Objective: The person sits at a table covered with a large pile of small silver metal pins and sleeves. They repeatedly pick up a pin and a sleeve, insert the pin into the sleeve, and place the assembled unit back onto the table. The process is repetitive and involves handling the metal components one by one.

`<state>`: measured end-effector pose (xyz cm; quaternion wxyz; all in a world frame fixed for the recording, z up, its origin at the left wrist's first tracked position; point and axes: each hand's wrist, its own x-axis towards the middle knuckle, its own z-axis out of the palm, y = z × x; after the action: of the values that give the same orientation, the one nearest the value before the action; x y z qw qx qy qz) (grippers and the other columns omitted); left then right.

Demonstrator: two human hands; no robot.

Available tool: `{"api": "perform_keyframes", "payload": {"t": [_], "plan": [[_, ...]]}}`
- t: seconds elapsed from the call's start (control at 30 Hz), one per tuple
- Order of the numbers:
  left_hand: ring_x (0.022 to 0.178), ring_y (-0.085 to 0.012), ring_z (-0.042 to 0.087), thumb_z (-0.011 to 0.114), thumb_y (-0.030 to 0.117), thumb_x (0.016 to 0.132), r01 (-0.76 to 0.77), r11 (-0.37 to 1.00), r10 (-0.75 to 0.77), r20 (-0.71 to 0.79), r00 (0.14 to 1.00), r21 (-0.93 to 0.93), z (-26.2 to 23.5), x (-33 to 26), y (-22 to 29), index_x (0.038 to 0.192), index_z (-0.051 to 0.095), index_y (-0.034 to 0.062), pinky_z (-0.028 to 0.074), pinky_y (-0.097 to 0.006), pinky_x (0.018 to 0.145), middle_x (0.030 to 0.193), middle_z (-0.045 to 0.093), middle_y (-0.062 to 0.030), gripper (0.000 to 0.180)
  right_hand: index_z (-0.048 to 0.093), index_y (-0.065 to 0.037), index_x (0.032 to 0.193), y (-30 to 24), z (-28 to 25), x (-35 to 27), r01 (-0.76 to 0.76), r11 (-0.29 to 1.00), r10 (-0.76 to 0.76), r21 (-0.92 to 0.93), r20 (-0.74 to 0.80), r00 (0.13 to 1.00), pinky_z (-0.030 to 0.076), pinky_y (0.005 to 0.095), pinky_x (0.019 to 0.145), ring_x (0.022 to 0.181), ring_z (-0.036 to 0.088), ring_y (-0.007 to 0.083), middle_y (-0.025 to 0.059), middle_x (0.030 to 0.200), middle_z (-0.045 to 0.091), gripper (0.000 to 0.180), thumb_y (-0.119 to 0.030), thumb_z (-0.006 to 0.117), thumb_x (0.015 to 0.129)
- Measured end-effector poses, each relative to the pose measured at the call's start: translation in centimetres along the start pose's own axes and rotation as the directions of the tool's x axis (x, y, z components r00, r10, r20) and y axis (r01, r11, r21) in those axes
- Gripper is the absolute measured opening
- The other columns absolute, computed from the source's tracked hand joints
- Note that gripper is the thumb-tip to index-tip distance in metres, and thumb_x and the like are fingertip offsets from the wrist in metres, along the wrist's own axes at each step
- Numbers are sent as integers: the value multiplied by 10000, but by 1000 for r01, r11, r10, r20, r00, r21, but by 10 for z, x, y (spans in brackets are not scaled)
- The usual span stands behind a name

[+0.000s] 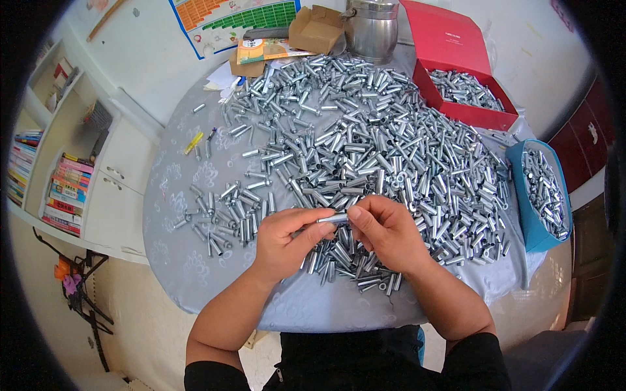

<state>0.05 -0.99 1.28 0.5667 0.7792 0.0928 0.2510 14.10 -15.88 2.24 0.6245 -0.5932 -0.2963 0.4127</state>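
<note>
**Q:** Where is the metal piece?
**A:** A shiny metal tube (334, 219) lies nearly level between the fingertips of both hands, held above the near part of a cloth-covered tabletop (173, 215).

**Q:** And the hands?
**A:** The left hand (287, 242) pinches the tube's left part between thumb and fingers. The right hand (389, 233) is closed at the opposite end, thumb and forefinger together, its other fingers curled under.

**Q:** What surrounds them?
**A:** Beyond the hands spreads a heap of metal tubes and bolts (391, 146). A smaller cluster (222, 218) lies just left of the left hand. Well to the right of the right hand stands a blue bin (538, 228), filled with similar pieces; farther off, beyond that hand, an open red box (479, 118) holds more.

**Q:** How would such a piece handle?
**A:** Likely light, stiff and hard to damage, though the polished wall looks slippery and could roll in the fingers. The surest hold appears to be a firm pinch around the barrel, one hand near each end.
</note>
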Motion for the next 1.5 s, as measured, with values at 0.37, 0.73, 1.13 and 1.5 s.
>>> {"api": "perform_keyframes", "payload": {"t": [0.37,0.73,1.13,1.5], "plan": [[721,-147,665,617,37,910,73,972,-75,-2,997,-221,2,-2,-5,1077,658,-54,544,-254,658,836,687,-115,194,595,-4,1147,-1,1,0,24,1000,-24,15,-18,1000,416,186,514,590,503,32,-1,823,594,259,-120,648,922],[727,-132,673,639,23,895,86,964,-91,-6,996,-253,-1,-1,-3,1087,665,-37,527,-227,639,837,692,-112,203,621,-13,1037,-11,5,0,17,993,-14,118,-33,999,410,192,509,586,512,37,-16,754,587,173,-143,647,926],[730,-155,674,612,15,907,130,948,-141,-19,990,-290,3,-2,-5,1101,648,-56,552,-250,657,865,693,-132,210,615,-8,1084,-1,-3,1,13,995,-15,103,20,1000,429,193,526,604,536,47,-9,747,594,189,-86,649,915],[772,-129,667,629,-5,896,175,909,-196,-19,980,-379,8,0,-5,1102,660,-38,539,-223,664,902,678,-122,211,629,-2,1051,-6,-6,3,-50,995,49,91,14,999,437,196,522,594,544,49,-9,766,594,174,-132,630,937]]}}
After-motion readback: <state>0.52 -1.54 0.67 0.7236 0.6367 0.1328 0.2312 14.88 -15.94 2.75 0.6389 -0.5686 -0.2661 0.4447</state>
